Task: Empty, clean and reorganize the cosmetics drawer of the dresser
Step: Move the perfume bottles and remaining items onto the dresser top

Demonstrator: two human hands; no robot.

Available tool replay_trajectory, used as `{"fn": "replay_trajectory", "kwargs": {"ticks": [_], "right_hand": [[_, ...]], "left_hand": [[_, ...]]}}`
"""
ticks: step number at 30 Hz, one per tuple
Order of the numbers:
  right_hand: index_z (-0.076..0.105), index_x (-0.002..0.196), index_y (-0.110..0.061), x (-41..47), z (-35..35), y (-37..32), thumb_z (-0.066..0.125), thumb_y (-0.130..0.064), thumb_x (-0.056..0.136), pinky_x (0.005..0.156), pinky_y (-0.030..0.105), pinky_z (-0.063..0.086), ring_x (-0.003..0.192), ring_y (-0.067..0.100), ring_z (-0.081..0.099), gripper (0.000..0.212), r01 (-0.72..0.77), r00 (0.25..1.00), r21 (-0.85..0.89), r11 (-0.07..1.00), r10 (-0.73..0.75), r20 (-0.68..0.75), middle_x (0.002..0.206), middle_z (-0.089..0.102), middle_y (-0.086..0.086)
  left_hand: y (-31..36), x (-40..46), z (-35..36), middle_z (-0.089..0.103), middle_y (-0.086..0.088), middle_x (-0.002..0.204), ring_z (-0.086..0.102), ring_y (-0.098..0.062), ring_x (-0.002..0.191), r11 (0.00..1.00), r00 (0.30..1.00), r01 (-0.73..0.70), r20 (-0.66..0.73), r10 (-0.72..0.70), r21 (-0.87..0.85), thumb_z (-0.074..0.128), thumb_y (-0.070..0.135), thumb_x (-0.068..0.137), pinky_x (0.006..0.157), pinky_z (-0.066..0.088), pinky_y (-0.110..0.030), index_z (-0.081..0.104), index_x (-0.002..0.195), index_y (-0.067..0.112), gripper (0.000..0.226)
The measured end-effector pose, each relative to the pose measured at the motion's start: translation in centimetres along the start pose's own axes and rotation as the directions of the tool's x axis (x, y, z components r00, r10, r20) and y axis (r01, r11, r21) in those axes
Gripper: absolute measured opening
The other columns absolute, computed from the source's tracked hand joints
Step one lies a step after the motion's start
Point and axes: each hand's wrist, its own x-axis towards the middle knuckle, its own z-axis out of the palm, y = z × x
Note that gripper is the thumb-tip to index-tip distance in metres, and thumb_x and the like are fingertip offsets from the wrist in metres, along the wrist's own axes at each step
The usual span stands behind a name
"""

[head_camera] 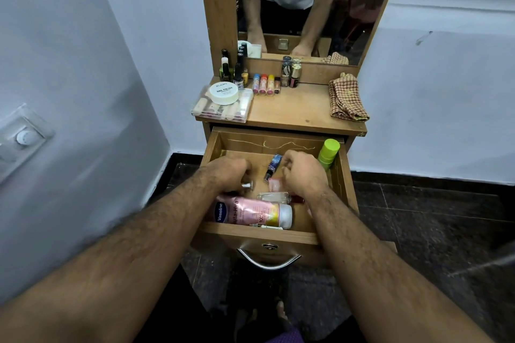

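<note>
The wooden drawer (pixel 214 147) of the dresser is pulled out, and both my hands are inside it. My left hand (pixel 228 172) curls round a small item with a silver cap (pixel 248 184). My right hand (pixel 302 172) pinches a small pink packet (pixel 274 184). A pink Vaseline lotion bottle (pixel 250 211) lies along the drawer's front. A clear glass bottle (pixel 274 197) and a dark blue tube (pixel 273 166) lie between my hands. A green bottle (pixel 328 153) stands in the back right corner.
On the dresser top (pixel 295 108) sit a clear box of cosmetics (pixel 221 108) with a white nail polish remover tub (pixel 224 93), several nail polish bottles (pixel 234 72), lip balms (pixel 263 84) and a checked cloth (pixel 347 99). A mirror (pixel 306 8) stands behind. The drawer handle (pixel 269 262) faces me.
</note>
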Motion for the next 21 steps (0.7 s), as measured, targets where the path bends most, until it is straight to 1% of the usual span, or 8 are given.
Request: {"fn": "replay_trajectory", "kwargs": {"ticks": [4,7,9,10,12,15,18,21], "right_hand": [[0.061,0.120,-0.027,0.3,0.1,-0.5,0.060,-0.019,0.093,0.089,0.037,0.052,0.108,0.021,0.058,0.028,0.052,0.999,-0.023,0.998,-0.052,0.013,0.118,0.062,0.000],[0.048,0.142,-0.031,0.6,0.4,-1.2,0.072,-0.020,0.086,0.110,0.045,0.037,0.136,0.026,0.038,0.062,0.168,0.979,-0.141,0.976,-0.149,0.138,0.151,0.043,0.002],[0.044,0.146,-0.031,0.9,0.7,-1.4,0.070,-0.021,0.088,0.116,0.050,0.026,0.147,0.029,0.022,0.065,0.249,0.951,-0.189,0.950,-0.202,0.234,0.161,0.027,0.001],[0.045,0.146,-0.031,1.1,0.9,-1.4,0.067,-0.021,0.090,0.117,0.051,0.024,0.149,0.029,0.018,0.060,0.267,0.939,-0.199,0.943,-0.208,0.274,0.163,0.025,0.001],[0.050,0.142,-0.030,1.2,1.3,-1.1,0.060,-0.026,0.094,0.115,0.051,0.028,0.147,0.028,0.020,0.049,0.281,0.928,-0.219,0.934,-0.206,0.310,0.160,0.032,0.001],[0.056,0.137,-0.028,1.0,1.2,-0.8,0.059,-0.030,0.094,0.107,0.048,0.036,0.135,0.029,0.034,0.043,0.232,0.955,-0.271,0.934,-0.166,0.245,0.144,0.048,0.005],[0.056,0.137,-0.023,0.9,0.9,-0.6,0.063,-0.032,0.092,0.105,0.048,0.040,0.129,0.030,0.040,0.047,0.142,0.980,-0.282,0.949,-0.094,0.177,0.138,0.052,0.008],[0.060,0.131,-0.020,0.9,0.8,-0.6,0.067,-0.026,0.090,0.105,0.047,0.042,0.129,0.029,0.041,0.042,0.071,0.987,-0.304,0.950,-0.023,0.159,0.136,0.054,0.009]], "left_hand": [[-0.6,0.2,0.8,0.061,-0.002,0.126,0.056,-0.018,0.113,0.998,0.995,0.032,-0.092,-0.027,0.062,0.067,0.028,0.090,0.099,0.045,-0.034,0.063,0.121,0.021,0.032],[-0.5,0.4,0.9,0.065,0.000,0.120,0.058,-0.017,0.109,0.999,0.986,0.042,-0.160,-0.037,0.028,0.066,0.035,0.090,0.094,0.047,-0.033,0.065,0.118,0.022,0.030],[-0.5,0.4,1.0,0.066,0.001,0.116,0.059,-0.015,0.100,0.998,0.979,0.038,-0.197,-0.046,-0.046,0.066,0.041,0.090,0.088,0.046,-0.030,0.067,0.116,0.023,0.032],[-0.6,0.4,1.0,0.066,0.001,0.115,0.058,-0.015,0.098,0.996,0.975,0.036,-0.214,-0.054,-0.087,0.067,0.043,0.090,0.086,0.045,-0.028,0.068,0.116,0.023,0.033],[-0.7,0.3,1.0,0.068,0.003,0.113,0.059,-0.013,0.096,0.983,0.965,0.034,-0.249,-0.080,-0.181,0.071,0.044,0.086,0.081,0.044,-0.024,0.071,0.111,0.023,0.033],[-0.5,0.0,0.8,0.070,0.007,0.107,0.055,-0.006,0.086,0.959,0.944,0.029,-0.308,-0.120,-0.282,0.079,0.033,0.080,0.076,0.041,-0.021,0.074,0.101,0.023,0.023],[-0.4,-0.1,0.7,0.066,0.010,0.100,0.054,-0.006,0.085,0.937,0.939,0.047,-0.305,-0.160,-0.345,0.081,0.026,0.078,0.075,0.041,-0.021,0.074,0.101,0.023,0.024],[-0.3,0.1,0.9,0.066,0.010,0.098,0.058,-0.007,0.087,0.922,0.954,0.055,-0.253,-0.162,-0.383,0.081,0.023,0.078,0.074,0.041,-0.020,0.073,0.095,0.023,0.019]]}}
